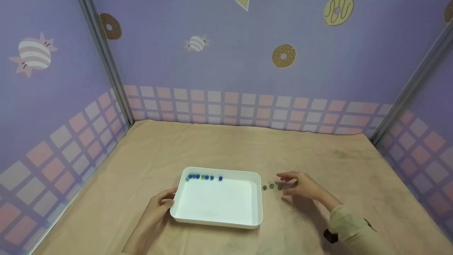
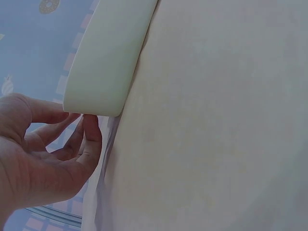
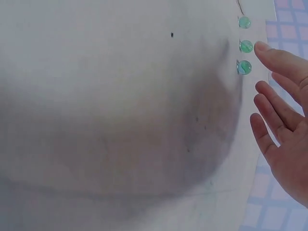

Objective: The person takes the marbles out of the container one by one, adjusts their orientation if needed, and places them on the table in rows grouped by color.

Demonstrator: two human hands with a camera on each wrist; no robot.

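Observation:
A white rectangular tray [image 1: 226, 200] stands on the cloth-covered table. Along its far inner wall lie several blue marbles [image 1: 198, 176] and a couple of pale green ones [image 1: 203, 177]. My left hand [image 1: 158, 207] touches the tray's left side; in the left wrist view, bent fingertips rest against the outer wall of the white tray [image 2: 103, 67]. Three clear green marbles [image 1: 271, 186] sit in a row beyond the tray's right side. Just right of them my right hand [image 1: 300, 185] hovers with fingers spread. In the right wrist view its thumb is nearest the middle marble [image 3: 246, 46], holding nothing.
A beige cloth [image 1: 293, 152] covers the tabletop. Purple walls [image 1: 230, 63] with sweets and checks enclose the back and sides, with grey metal posts [image 1: 109, 67] at the corners. A dark object [image 1: 331, 235] shows beneath the right sleeve.

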